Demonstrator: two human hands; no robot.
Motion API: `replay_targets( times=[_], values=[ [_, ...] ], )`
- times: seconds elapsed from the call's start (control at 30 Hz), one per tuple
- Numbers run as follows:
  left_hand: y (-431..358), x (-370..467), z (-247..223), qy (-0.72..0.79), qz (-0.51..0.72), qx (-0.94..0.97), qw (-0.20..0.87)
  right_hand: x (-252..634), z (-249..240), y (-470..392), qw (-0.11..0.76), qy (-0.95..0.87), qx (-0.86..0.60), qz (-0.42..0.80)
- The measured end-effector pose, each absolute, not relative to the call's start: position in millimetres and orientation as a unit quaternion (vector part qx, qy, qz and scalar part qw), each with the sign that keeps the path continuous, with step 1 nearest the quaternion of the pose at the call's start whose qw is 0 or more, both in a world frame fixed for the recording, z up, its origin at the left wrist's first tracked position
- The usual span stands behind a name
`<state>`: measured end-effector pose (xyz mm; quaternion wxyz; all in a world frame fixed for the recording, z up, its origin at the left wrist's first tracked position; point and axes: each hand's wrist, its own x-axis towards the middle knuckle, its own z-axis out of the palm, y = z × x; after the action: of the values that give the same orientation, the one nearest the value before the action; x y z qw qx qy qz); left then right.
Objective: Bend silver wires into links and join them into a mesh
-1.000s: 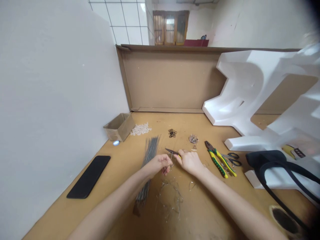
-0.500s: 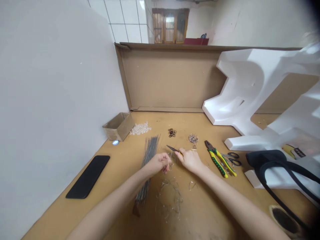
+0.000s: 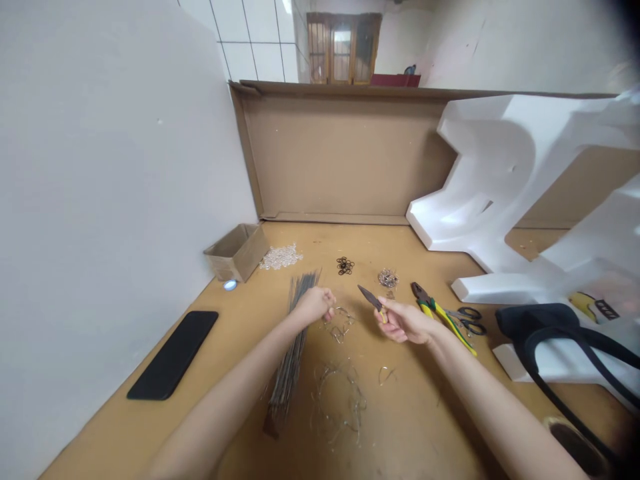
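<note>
My right hand (image 3: 406, 321) is closed around needle-nose pliers (image 3: 371, 297), whose dark jaws point up and to the left. My left hand (image 3: 317, 305) is curled beside the upper part of a bundle of straight grey wires (image 3: 291, 363); what its fingers pinch, if anything, is too small to make out. Between and below the hands lie thin bent wire pieces (image 3: 340, 330). Nearer to me is a loose ring of more bent wires (image 3: 361, 402), with a single bent wire (image 3: 384, 376) to its right.
Behind the hands are piles of clear small pieces (image 3: 281, 257), black rings (image 3: 345, 266) and shiny metal bits (image 3: 388, 278). A cardboard box (image 3: 238, 255) and black phone-like slab (image 3: 174, 355) lie left. Combination pliers (image 3: 441, 315), scissors (image 3: 472, 320) and white foam (image 3: 487, 290) stand right.
My right hand has moved right with the pliers, away from my left hand, and turned palm upward. My left hand has shifted slightly left and away from me.
</note>
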<state>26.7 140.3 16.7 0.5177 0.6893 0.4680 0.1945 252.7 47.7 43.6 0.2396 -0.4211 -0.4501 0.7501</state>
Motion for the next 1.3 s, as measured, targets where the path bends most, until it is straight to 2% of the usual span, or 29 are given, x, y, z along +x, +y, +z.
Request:
replay_targets(
  times=[0.17,0.4,0.63,0.9,1.17,1.3],
  values=[
    [184,47,22,0.470,0.200,0.689,0.514,251,35,34,0.205,-0.456,-0.420,0.757],
    [180,52,21,0.408,0.189,0.640,0.623,241,27,25,0.201,-0.522,-0.462,0.688],
    [153,43,33,0.349,0.213,0.590,0.696,238,29,19,0.058,-0.617,-0.558,0.551],
    [132,40,40,0.338,0.219,0.583,0.706,234,32,16,-0.014,-0.631,-0.610,0.480],
    [120,42,30,0.362,0.211,0.593,0.687,227,50,4,-0.027,-0.683,-0.620,0.386],
    [110,52,26,0.379,0.203,0.610,0.666,222,55,-9,0.027,-0.735,-0.613,0.288]
  ],
)
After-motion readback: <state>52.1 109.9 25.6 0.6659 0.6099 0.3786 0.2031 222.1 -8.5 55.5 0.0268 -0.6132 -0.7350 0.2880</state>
